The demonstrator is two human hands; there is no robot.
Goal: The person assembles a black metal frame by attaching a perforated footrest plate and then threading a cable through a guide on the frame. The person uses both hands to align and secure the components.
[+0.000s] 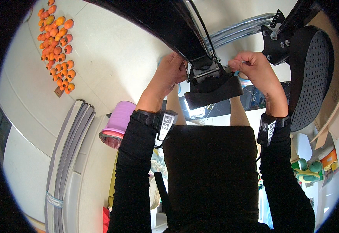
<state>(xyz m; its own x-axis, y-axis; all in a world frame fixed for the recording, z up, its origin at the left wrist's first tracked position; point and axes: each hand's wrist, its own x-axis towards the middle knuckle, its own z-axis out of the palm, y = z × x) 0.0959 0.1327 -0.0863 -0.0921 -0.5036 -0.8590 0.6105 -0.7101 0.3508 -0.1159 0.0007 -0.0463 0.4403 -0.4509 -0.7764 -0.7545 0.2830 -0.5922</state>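
Observation:
A thick black metal beam [150, 21] slants in from the top and ends in a bracket [203, 71] in front of me. A curved black strap [215, 93] hangs under that end. My left hand [165, 75] is closed at the bracket's left side; whatever its fingers grip is hidden. On the other side, my right hand [256, 70] pinches with thumb and forefinger at a thin metal rod [226, 66] that reaches toward the bracket. A thin black cable [202, 29] runs down along the beam to the same end.
Long metal springs [239, 29] lead to a black bolted plate [276, 46] beside a large studded black footplate [311, 77]. Several orange persimmons [57, 42] lie on the floor far left. Nearer are bundled grey strips [66, 155] and a pink bin [119, 118]. Cardboard [330, 93] stands right.

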